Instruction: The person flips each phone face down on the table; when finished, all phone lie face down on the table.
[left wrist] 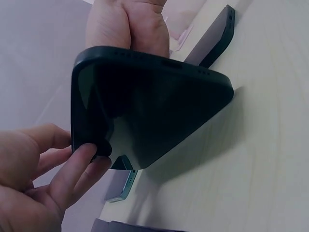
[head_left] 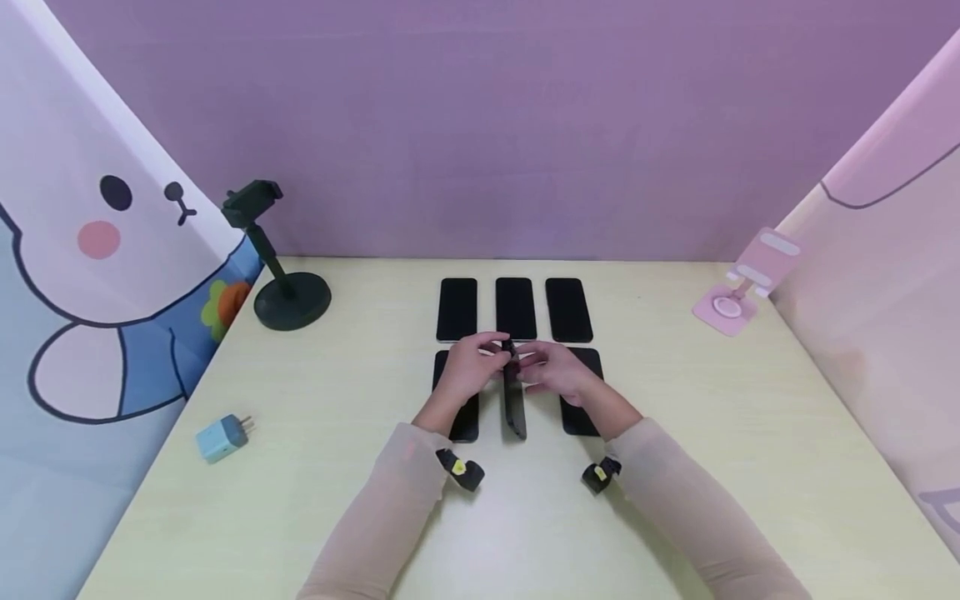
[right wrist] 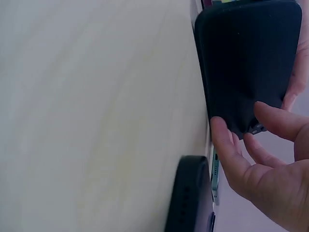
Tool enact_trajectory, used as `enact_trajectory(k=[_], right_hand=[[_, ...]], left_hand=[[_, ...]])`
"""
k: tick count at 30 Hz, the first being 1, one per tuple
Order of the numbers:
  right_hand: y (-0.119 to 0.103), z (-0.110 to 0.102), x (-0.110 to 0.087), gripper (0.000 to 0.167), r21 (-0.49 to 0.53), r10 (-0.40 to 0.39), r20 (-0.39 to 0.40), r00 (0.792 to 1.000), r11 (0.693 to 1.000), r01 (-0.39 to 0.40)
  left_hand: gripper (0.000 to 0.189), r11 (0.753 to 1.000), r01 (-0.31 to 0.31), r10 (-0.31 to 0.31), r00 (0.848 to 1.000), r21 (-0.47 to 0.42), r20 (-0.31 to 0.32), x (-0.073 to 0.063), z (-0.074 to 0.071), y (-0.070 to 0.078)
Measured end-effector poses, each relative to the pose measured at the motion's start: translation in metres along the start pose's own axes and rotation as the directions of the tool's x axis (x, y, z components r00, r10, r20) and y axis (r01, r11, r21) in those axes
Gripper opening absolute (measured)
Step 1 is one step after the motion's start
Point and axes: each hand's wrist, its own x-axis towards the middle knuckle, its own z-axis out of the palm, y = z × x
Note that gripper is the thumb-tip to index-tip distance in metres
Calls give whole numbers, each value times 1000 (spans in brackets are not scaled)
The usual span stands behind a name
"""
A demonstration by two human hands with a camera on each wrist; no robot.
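Note:
A black smartphone (head_left: 513, 400) stands on its long edge between two other phones in the front row, its screen toward my left hand. My left hand (head_left: 471, 367) holds its far end, with fingertips on the dark screen (left wrist: 130, 111). On the other side, my right hand (head_left: 558, 371) holds the same end, its fingers curved around the back near the camera lenses (right wrist: 256, 128). A dark phone (head_left: 467, 417) lies partly under my left hand, and another dark phone (head_left: 581, 417) is partly covered by my right hand.
Behind lie three more phones: left phone (head_left: 457, 308), middle phone (head_left: 516, 308) and right phone (head_left: 568, 310). A black phone stand (head_left: 292, 300) is at back left, a pink stand (head_left: 750, 283) at back right. A blue charger plug (head_left: 222, 439) lies at left.

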Motion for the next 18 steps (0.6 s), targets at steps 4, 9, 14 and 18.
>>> enact_trajectory(k=[4, 9, 14, 18], right_hand=[[-1, 0, -1, 45, -48, 10, -39, 999, 999, -12], [0, -1, 1, 44, -109, 15, -91, 996, 994, -25], [2, -2, 5, 42, -149, 18, -137, 990, 988, -39], [2, -4, 7, 42, -168, 38, -168, 985, 983, -67]], left_hand=[[34, 996, 43, -43, 999, -73, -11, 1, 1, -3], [33, 995, 75, -77, 996, -72, -32, 2, 2, -10], [29, 995, 89, -87, 995, 42, -49, 4, 1, -13], [30, 984, 110, -106, 994, 142, -37, 4, 2, -13]])
